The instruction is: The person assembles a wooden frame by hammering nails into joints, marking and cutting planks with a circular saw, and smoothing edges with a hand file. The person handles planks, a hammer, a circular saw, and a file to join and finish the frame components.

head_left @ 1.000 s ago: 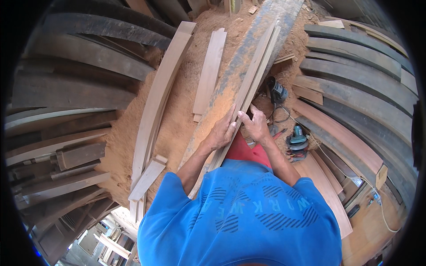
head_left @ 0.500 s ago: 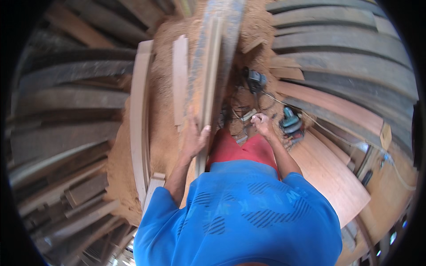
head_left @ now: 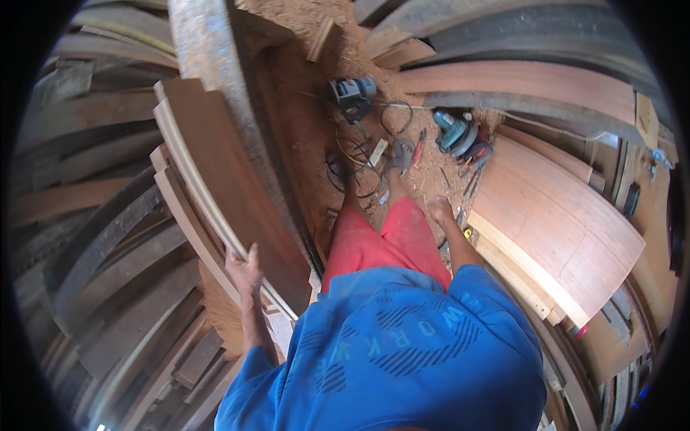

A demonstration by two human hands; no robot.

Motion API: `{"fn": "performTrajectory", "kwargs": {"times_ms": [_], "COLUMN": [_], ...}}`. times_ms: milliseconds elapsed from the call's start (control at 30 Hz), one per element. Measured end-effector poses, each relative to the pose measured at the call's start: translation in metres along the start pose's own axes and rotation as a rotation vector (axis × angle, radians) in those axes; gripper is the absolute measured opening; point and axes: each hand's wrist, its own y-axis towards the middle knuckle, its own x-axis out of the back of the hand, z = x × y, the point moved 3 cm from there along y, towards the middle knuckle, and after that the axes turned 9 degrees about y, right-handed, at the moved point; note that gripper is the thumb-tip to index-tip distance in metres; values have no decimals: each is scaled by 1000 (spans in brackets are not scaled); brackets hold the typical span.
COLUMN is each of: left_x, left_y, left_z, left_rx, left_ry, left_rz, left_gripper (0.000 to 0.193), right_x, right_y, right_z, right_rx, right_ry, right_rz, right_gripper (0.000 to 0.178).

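Note:
My left hand (head_left: 244,270) is closed round the pale grooved edge of a wooden board (head_left: 230,179), thumb over the edge. The board's broad brown face shows, and it slants from the far left toward my waist. It lies along the left side of a long, stained beam (head_left: 205,47); whether the two touch, I cannot tell. My right hand (head_left: 439,209) hangs beside my right thigh with its fingers curled in. Whatever it holds, if anything, is hidden.
Sawdust covers the ground. A teal circular saw (head_left: 453,131) and another power tool (head_left: 352,97) lie ahead, with cords (head_left: 348,151) around my feet. A wide panel (head_left: 557,215) stands at right. Stacked planks (head_left: 108,194) line the left; a narrow plank (head_left: 194,223) lies beside my board.
The board has swung left off the top of the beam, and its broad face now shows. My left hand went with it. My right hand has dropped nearer my thigh. The view has shifted.

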Motion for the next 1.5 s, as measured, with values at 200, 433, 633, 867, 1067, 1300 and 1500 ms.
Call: {"fn": "performTrajectory", "kwargs": {"times_ms": [200, 433, 633, 867, 1067, 1300, 1500], "left_x": [2, 2, 0, -2, -3, 8, 12], "left_y": [3, 0, 5, 3, 11, -4, -9], "left_z": [1, 4, 4, -3, 16, 29, 6], "left_rx": [-40, 104, 19, -106, -167, -8, 59], "left_ry": [62, 104, 66, -45, 2, -77, 39], "left_rz": [-61, -26, -48, 36, 88, 43, -154], "left_gripper": [37, 39, 32, 38, 41, 42, 48], "right_x": [-7, -73, -38, -5, 10, -75, -210], "right_y": [23, 44, 18, 14, 14, 97, 239], "right_z": [-62, -162, -96, -31, 23, -72, -189], "right_rx": [-116, -201, -115, 92, 135, -99, -228], "right_ry": [83, 154, 115, 256, 469, 456, 392], "right_rz": [88, 230, 33, -315, -290, -141, -140], "right_gripper": [33, 33, 32, 29, 26, 25, 26]}}
